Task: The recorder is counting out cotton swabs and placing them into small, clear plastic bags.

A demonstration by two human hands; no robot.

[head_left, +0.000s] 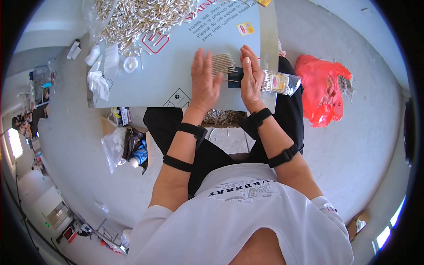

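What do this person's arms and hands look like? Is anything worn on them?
The left hand and right hand are ungloved. Two black straps circle each arm, some with dark fittings. The short sleeves are white, the right one with a small greyish detail near its hem.

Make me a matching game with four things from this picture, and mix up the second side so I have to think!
Things:
1. Big pile of cotton swabs
2. Plastic bag
3. Small bundle of swabs
4. Clear packet of swabs

Where or what colour:
A. Just right of the right hand
B. Between the left hand and the right hand
C. At the far left part of the grey-blue board
D. Bright red

Right pairs: 1-C, 2-D, 3-B, 4-A
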